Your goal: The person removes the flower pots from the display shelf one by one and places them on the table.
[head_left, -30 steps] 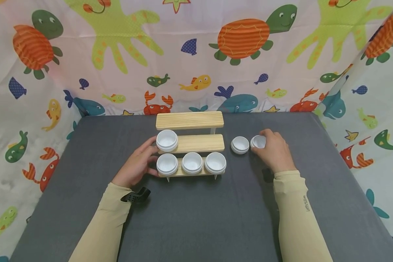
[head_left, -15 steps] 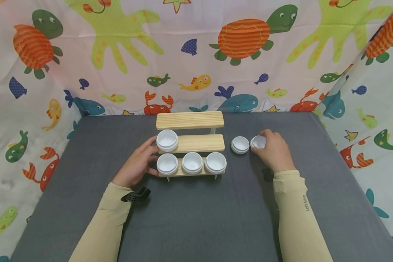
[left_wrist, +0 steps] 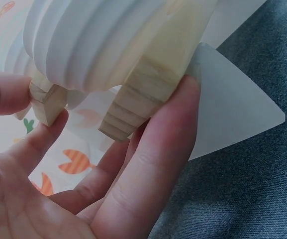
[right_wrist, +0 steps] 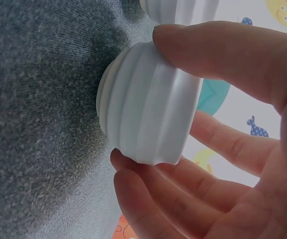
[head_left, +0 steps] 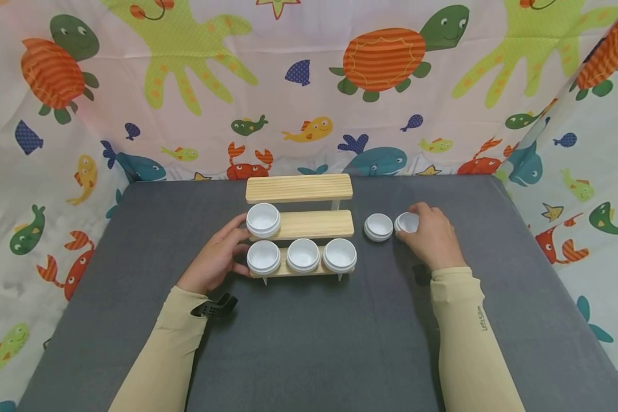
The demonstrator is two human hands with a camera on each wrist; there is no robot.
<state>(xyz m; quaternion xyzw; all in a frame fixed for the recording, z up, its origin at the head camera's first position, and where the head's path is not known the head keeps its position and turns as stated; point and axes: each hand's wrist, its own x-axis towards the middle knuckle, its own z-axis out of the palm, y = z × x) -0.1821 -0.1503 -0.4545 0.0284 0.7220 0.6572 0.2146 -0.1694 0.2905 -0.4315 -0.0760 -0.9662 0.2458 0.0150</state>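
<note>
A three-tier stand (head_left: pixel 317 224) with pale wooden shelves stands on the grey cloth. Three small white ribbed cups line its lowest shelf, and one white cup (head_left: pixel 263 220) sits at the left of the middle shelf. My left hand (head_left: pixel 213 258) holds the stand's left side; in the left wrist view, its thumb (left_wrist: pixel 153 149) presses one wooden shelf end while fingers touch another. To the right of the stand, my right hand (head_left: pixel 434 237) grips a white cup (right_wrist: pixel 145 102) between thumb and fingers. That cup rests on or just over the cloth.
Another white cup (head_left: pixel 378 227) stands on the cloth between the stand and my right hand. The top shelf (head_left: pixel 298 188) bears no cup. A printed curtain (head_left: pixel 309 86) with sea animals surrounds the grey-covered table (head_left: pixel 309 349) at the back and sides.
</note>
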